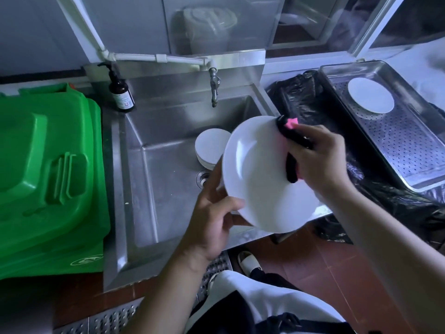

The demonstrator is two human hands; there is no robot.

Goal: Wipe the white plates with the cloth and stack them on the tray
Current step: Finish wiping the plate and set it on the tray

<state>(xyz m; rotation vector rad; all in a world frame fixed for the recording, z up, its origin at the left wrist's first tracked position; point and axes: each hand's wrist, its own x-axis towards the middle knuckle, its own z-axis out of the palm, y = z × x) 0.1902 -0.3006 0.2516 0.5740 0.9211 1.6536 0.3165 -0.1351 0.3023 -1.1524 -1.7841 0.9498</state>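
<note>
While the left hand (212, 213) grips it, plate (260, 179) under cloth-pinching right hand (320, 157)

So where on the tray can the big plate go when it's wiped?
The tray has bare holed floor in front of the small white plate at its far end, out to the near rim. The plate being wiped could go there or on that plate. The sink is crowded by the plate stack near the drain.

left hand (212, 220) gripping plate (260, 179), right hand (320, 160) pressing cloth (292, 150)
</note>
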